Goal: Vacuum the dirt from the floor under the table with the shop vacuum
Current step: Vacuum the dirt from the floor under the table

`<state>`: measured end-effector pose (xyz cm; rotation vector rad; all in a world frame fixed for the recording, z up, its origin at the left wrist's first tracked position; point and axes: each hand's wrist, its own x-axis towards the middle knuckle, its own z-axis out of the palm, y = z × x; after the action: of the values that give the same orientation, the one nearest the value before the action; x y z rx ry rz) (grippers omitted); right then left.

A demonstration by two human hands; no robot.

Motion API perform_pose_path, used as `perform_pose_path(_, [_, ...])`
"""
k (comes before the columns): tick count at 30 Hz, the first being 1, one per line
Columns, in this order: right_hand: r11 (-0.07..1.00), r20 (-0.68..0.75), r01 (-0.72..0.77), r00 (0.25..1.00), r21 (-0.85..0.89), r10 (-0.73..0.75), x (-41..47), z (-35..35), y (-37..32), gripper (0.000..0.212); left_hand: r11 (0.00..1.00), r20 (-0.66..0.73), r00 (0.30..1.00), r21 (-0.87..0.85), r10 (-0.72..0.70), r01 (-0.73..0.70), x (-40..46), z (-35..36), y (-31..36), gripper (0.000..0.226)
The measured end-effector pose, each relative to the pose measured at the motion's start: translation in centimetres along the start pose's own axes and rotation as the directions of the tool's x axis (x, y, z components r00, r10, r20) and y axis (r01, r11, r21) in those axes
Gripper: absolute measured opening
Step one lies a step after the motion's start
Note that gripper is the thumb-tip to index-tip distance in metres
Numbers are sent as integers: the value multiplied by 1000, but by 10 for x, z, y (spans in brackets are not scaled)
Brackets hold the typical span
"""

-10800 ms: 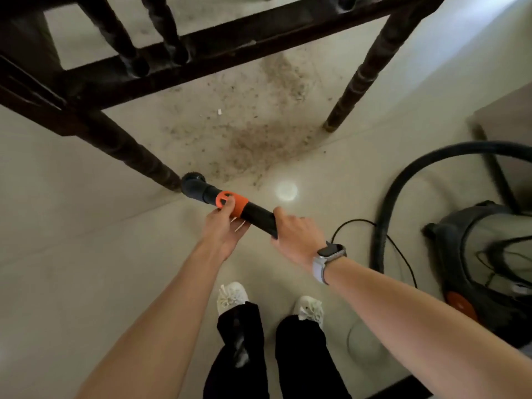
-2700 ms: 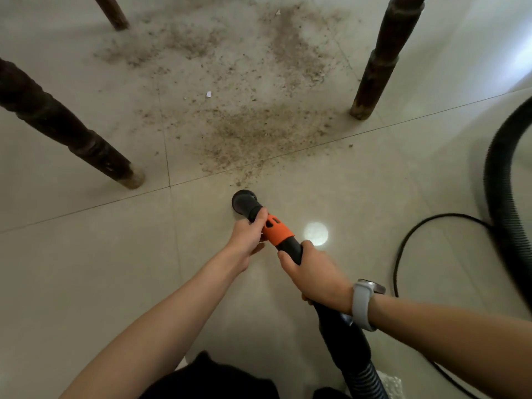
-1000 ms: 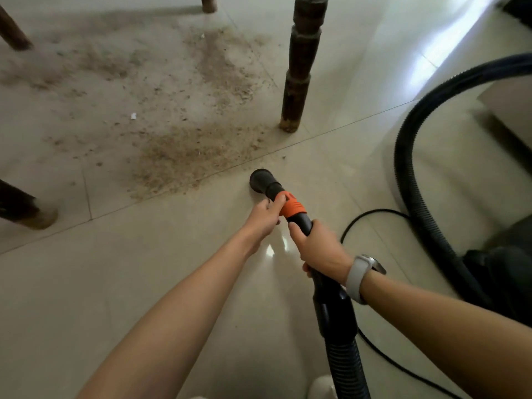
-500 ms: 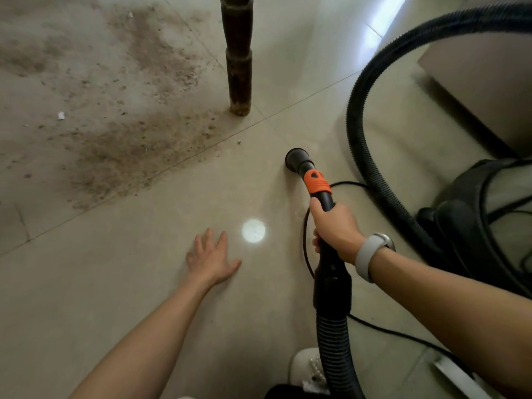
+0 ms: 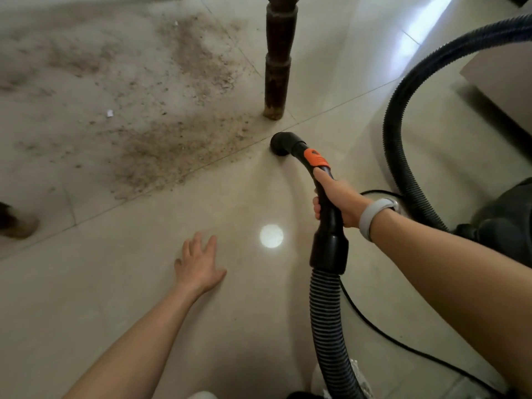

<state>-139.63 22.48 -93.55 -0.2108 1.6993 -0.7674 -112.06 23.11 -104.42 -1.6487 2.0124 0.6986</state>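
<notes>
The right hand [image 5: 341, 198] is wrapped around the black vacuum handle [image 5: 324, 194], with its fingers [image 5: 316, 207] curled tight on it. A grey watch band [image 5: 374, 213] sits on that wrist. Just in front of the hand there is an orange part [image 5: 315, 158] on the handle. The round black nozzle [image 5: 280, 142] at the end points down and touches the floor [image 5: 115, 283], just beside the edge of the dirt [image 5: 161, 151].

The left hand [image 5: 198, 266] holds nothing. Its fingers are spread wide and it lies flat, low over the floor or on it; I cannot tell if it touches.

The brown dirt is spread over the pale tiles, to the left of a dark wooden table leg [image 5: 277, 59]. The nozzle is close to the foot of that leg. A small white scrap [image 5: 109, 113] lies in the dirt. Another table leg [image 5: 14, 223] shows at the left edge.

The ribbed black hose [image 5: 328, 318] runs back from the handle toward the person. Another part of the hose [image 5: 403, 110] curves in a big loop on the right and goes to the dark vacuum body [image 5: 506, 220]. A thin black cord [image 5: 383, 335] lies on the floor near it. A bright round spot of light [image 5: 271, 236] shines on the floor between the two hands
</notes>
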Motion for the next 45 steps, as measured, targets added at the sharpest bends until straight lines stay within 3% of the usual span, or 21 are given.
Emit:
perform_pose_path(9, [997,64,-72,995,-6,73,-2,8,3,36,999,-9,999,16,-37,37,-6,7,-14,92])
perform_pose_path(23, [990,115,-55,991,-129,70,-3,37,6,35,999,-24,999,-5,-40,40,-5,11,-17,93])
perform_pose_path(35, [973,234,13,971,-229,42,-11,77,18,33,999,-57,998,-31,-18,16,-9,16,-31,88])
perform_pose_path(45, [947,318,93,948,-307,10,-20,119,31,32,984,-68,988,-120,-138,129,-21,21,-62,88])
